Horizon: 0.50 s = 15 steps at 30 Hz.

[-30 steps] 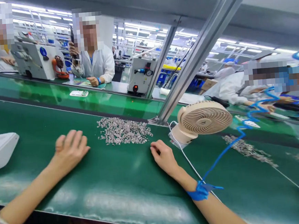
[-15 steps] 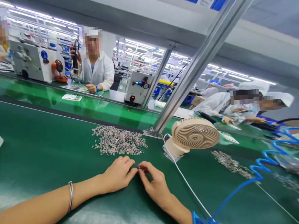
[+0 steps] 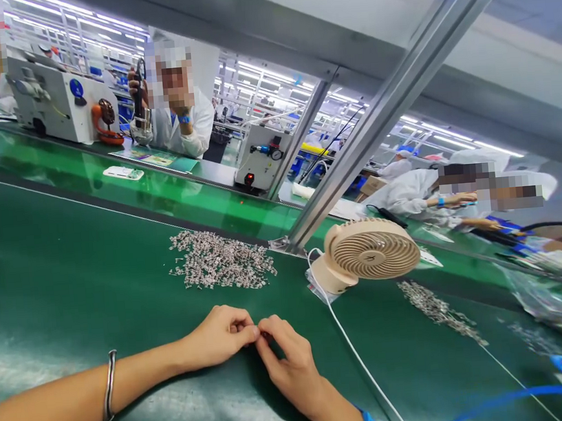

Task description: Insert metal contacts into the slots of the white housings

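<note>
small shiny parts [image 3: 224, 260] lie in a far pile. the left hand [image 3: 223, 337] and right hand [image 3: 291, 360] lean inward, curled, tips touching; i cannot tell if they hold anything.

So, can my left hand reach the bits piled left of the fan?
Probably yes: the pile of bits lies just beyond your left hand, and nothing seems to stand between them.

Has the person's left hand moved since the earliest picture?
Yes: judged against the beige fan, the left hand has moved rightward, closer to it, from left of the pile of small parts to the pile's near side.
</note>
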Tool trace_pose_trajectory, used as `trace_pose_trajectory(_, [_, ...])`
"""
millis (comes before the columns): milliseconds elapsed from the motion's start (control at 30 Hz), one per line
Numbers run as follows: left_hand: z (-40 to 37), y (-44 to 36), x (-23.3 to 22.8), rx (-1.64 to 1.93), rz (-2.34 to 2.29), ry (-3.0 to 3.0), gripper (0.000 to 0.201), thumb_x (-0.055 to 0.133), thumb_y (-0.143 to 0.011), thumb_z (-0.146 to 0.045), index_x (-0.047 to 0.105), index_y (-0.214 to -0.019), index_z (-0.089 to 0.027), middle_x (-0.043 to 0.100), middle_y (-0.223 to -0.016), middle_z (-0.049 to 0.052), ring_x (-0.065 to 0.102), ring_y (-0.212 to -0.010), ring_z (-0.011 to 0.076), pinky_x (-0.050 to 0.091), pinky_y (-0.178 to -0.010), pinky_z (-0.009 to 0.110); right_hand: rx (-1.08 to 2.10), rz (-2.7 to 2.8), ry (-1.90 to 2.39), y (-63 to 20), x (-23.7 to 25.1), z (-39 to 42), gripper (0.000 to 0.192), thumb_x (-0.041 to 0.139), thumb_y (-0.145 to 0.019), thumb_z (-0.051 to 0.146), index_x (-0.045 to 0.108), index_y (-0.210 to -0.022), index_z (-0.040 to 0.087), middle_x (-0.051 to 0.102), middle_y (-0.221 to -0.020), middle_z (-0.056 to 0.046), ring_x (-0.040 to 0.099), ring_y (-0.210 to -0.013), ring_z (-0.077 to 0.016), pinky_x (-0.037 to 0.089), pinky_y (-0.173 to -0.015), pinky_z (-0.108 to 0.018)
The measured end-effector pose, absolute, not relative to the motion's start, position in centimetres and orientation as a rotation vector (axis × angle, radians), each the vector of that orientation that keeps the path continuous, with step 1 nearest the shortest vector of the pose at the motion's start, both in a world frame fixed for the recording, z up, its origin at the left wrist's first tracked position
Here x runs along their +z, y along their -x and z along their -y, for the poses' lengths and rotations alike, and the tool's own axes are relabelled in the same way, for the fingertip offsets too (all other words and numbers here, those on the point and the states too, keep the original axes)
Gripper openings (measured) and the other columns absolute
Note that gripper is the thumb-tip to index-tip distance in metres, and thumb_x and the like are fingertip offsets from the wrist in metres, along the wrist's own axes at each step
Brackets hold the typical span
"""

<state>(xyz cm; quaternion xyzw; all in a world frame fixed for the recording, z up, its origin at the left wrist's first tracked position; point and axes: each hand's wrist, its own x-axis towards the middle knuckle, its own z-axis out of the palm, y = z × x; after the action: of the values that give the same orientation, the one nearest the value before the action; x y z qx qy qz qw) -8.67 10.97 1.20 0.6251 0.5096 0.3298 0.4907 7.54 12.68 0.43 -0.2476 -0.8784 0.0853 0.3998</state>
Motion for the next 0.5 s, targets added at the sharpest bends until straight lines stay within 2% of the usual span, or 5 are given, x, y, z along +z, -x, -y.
trace_pose_trajectory(133, [-11.21,8.72,1.3,0.841,-1.197,-1.412,0.021,0.048,-0.071,-0.034,0.053,-0.062,-0.016,0.048,-0.056,-0.003,0.041,-0.057,0.0104,0.031,-0.054,0.023,0.381,2.198,0.631,-7.63,0.67,-12.4,0.012,0.045,-0.084,0.009,0.053,-0.087,0.018,0.057,-0.07,-0.002,0.053,-0.064,-0.0124,0.043,-0.059,-0.024])
trace_pose_trajectory(233, [-11.21,8.69,1.35,0.872,-1.192,-1.375,0.019,0.048,-0.069,-0.033,0.053,-0.061,-0.016,0.048,-0.056,-0.003,0.042,-0.057,0.0109,0.032,-0.056,0.024,0.597,2.129,0.707,-7.64,0.57,-12.36,0.011,0.046,-0.085,0.014,0.056,-0.084,0.018,0.058,-0.07,-0.002,0.053,-0.063,-0.0116,0.044,-0.059,-0.024])
trace_pose_trajectory(367, [-11.06,8.61,1.46,0.904,-1.194,-1.365,0.021,0.049,-0.071,-0.033,0.055,-0.062,-0.016,0.05,-0.057,-0.002,0.045,-0.059,0.0114,0.033,-0.058,0.024,1.07,1.895,0.934,-7.49,0.43,-12.33,0.011,0.054,-0.083,0.027,0.058,-0.079,0.017,0.059,-0.069,-0.001,0.053,-0.062,-0.0113,0.043,-0.058,-0.022])
trace_pose_trajectory(500, [-10.98,8.53,1.65,0.913,-1.166,-1.353,0.019,0.05,-0.071,-0.031,0.055,-0.06,-0.015,0.052,-0.057,-0.003,0.045,-0.058,0.0107,0.033,-0.058,0.024,1.534,1.577,1.018,-7.21,0.83,-12.36,0.027,0.069,-0.071,0.039,0.061,-0.084,0.016,0.062,-0.07,-0.001,0.056,-0.066,-0.0119,0.043,-0.062,-0.022])
